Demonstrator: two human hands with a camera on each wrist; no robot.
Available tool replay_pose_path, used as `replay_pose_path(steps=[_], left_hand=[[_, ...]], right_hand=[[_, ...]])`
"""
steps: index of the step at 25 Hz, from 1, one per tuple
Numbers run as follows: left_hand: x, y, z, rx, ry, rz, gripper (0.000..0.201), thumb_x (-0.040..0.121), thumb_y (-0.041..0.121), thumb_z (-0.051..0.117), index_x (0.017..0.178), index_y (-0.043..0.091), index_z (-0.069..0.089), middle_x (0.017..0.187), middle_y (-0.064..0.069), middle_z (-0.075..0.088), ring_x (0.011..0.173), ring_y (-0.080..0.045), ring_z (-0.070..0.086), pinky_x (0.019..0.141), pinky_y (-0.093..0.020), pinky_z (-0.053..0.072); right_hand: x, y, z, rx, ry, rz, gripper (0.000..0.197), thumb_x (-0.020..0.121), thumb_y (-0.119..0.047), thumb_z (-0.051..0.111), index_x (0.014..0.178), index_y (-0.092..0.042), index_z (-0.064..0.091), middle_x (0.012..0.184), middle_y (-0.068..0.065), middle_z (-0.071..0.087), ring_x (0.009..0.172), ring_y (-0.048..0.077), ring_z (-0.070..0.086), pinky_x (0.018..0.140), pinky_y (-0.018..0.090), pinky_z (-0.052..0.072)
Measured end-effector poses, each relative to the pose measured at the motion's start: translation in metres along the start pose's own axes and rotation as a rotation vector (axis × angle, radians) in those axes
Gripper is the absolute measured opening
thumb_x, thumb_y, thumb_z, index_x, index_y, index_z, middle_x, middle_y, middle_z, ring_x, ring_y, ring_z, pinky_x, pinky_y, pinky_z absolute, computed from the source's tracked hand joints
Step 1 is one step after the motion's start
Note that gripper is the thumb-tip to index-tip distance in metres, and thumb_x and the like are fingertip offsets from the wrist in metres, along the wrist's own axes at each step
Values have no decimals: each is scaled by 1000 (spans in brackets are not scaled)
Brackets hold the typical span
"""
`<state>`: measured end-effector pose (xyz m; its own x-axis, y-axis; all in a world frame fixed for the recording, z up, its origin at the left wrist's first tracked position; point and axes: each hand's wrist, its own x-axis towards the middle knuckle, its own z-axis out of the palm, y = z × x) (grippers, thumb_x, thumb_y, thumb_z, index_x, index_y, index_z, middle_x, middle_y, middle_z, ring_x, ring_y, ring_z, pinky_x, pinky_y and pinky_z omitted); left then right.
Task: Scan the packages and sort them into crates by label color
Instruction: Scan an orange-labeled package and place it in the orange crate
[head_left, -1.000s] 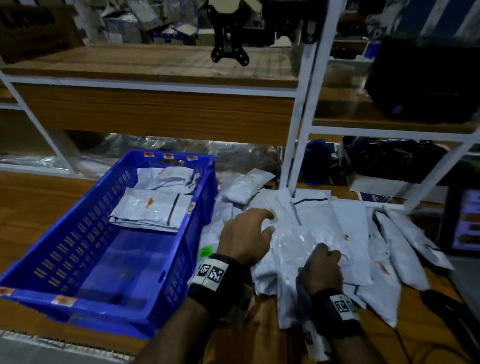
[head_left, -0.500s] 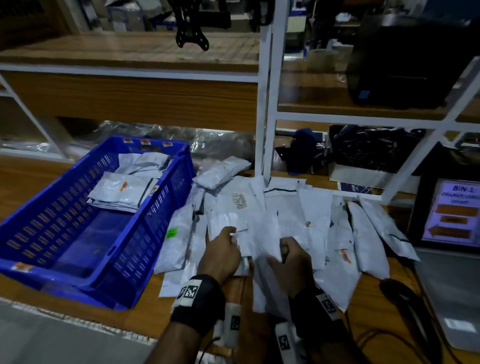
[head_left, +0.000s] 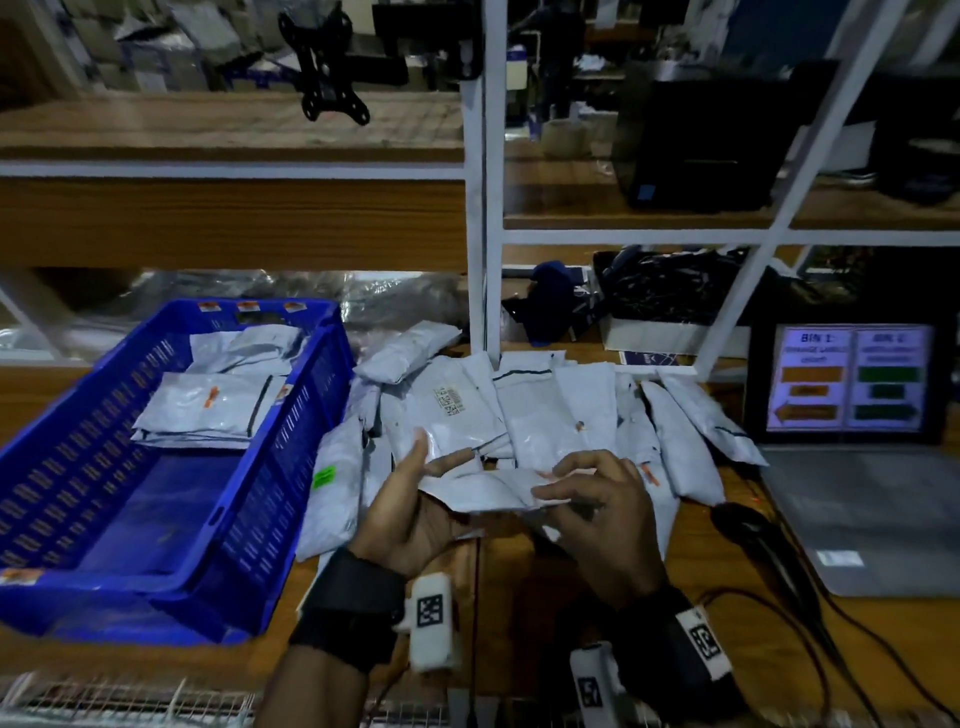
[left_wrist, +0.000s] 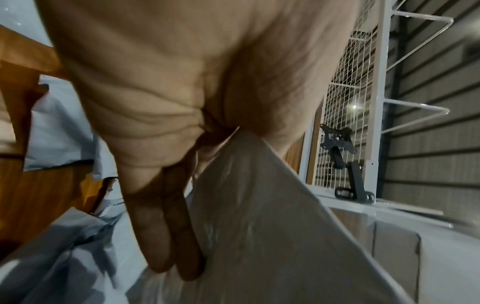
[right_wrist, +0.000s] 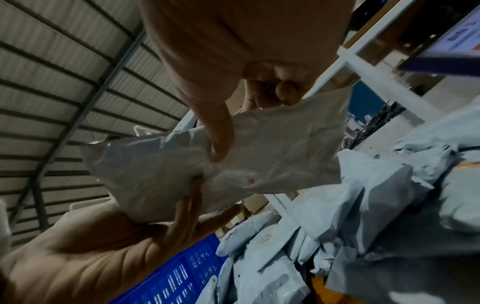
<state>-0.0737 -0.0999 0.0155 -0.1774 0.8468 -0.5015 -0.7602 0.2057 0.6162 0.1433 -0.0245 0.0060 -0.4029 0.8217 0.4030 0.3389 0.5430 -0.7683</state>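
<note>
Both hands hold one white package (head_left: 485, 491) up above the front-middle of the tabletop (head_left: 524, 592). The left hand (head_left: 410, 512) cradles its left end, thumb on top and fingers beneath; the right hand (head_left: 597, 512) pinches its right end between thumb and fingers. Behind it, a heap of packages (head_left: 550, 410) covers the tabletop's middle. A blue crate (head_left: 260, 488) at the left edge holds several packages (head_left: 208, 408).

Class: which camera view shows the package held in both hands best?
The right wrist view: the held package appears nearly whole, with the right hand and left hand gripping it. The head view shows it edge-on, the left wrist view only a blurred underside.
</note>
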Motion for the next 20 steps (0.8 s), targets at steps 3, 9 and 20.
replay_pose_path(steps=[3, 9, 20], left_hand=[[-2, -15, -5, 162, -113, 53, 56, 92, 8, 67, 146, 2, 56, 135, -27, 67, 130, -44, 62, 104, -48, 54], [-6, -36, 12, 272, -180, 231, 65, 83, -14, 69, 143, 5, 56, 135, -23, 68, 125, -38, 67, 100, -46, 59], [1, -74, 82, 572, -95, 278, 67, 89, 4, 80, 146, 21, 49, 124, -14, 76, 114, -33, 74, 101, -56, 58]], right_hand=[[-18, -2, -11, 2, 14, 27, 44, 79, 8, 75, 81, -36, 82, 118, -11, 62, 117, 12, 54, 86, 10, 46], [-29, -2, -32, 184, 174, 380, 23, 102, -18, 61, 119, -33, 65, 134, -5, 54, 102, 0, 61, 74, 15, 51], [-14, 38, -80, 333, 71, 399, 46, 90, -10, 77, 128, -31, 60, 108, -6, 76, 95, 11, 74, 76, 32, 64]])
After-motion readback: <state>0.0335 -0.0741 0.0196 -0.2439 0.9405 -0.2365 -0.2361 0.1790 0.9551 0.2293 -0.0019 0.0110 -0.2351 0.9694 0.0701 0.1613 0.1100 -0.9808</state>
